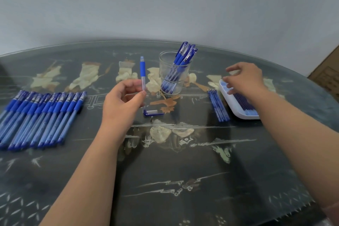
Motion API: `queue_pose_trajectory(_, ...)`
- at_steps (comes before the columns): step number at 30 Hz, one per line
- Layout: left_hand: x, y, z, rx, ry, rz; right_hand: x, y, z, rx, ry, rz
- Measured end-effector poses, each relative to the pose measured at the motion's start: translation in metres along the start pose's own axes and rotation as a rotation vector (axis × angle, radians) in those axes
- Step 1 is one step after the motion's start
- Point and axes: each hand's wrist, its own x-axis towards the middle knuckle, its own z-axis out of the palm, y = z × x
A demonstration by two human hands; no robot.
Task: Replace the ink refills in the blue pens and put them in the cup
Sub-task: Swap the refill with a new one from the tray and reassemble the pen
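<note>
My left hand (122, 101) pinches an upright pen barrel (142, 71) with a blue grip, just left of the glass cup (166, 73). Several blue pens (180, 64) stand in that cup. The pen's blue cap (153, 113) and a small metal tip (151, 118) lie on the table below the barrel. My right hand (244, 79) hovers with fingers spread over the white tray (229, 101) of dark refills (244, 102). Beside the tray lies a small row of blue refills (218, 104). A long row of blue pens (40, 117) lies at the left.
The dark glass-topped table (174, 180) has painted patterns and curves away at the back. A grey wall stands behind it. A brown cardboard box (328, 73) sits at the far right, off the table.
</note>
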Motion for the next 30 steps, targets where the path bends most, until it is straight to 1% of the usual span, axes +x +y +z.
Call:
queue_pose_trajectory(3, -0.002, -0.002, 0.001, 0.009, 0.037, 0.013, -0.007, 0.016, -0.02, 0.187, 0.144, 0.063)
queue_pose_trajectory(5, -0.004, -0.002, 0.002, 0.019, 0.072, 0.029, -0.015, 0.031, -0.029, 0.202, 0.178, 0.098)
queue_pose_trajectory(7, -0.006, -0.003, 0.003, 0.017, 0.127, 0.041, -0.022, 0.044, -0.03, 0.118, 0.175, 0.107)
queue_pose_trajectory(9, -0.008, -0.005, 0.003, 0.05, 0.17, 0.047, -0.026, 0.052, -0.027, -0.036, 0.117, 0.087)
queue_pose_trajectory(12, -0.011, -0.009, 0.002, 0.101, 0.204, 0.051, -0.029, 0.055, -0.02, -0.257, 0.013, 0.069)
queue_pose_trajectory(15, -0.011, -0.01, 0.001, 0.098, 0.223, 0.058, -0.028, 0.056, -0.014, -0.388, -0.015, 0.061)
queue_pose_trajectory(18, -0.009, -0.012, 0.0, 0.092, 0.228, 0.048, -0.028, 0.053, -0.012, -0.445, -0.019, 0.075)
queue_pose_trajectory(23, -0.008, -0.015, 0.0, 0.097, 0.219, 0.051, -0.028, 0.049, -0.01, -0.472, -0.011, 0.095)
queue_pose_trajectory(30, -0.008, -0.015, 0.001, 0.114, 0.198, 0.061, -0.027, 0.043, -0.007, -0.54, -0.064, 0.147)
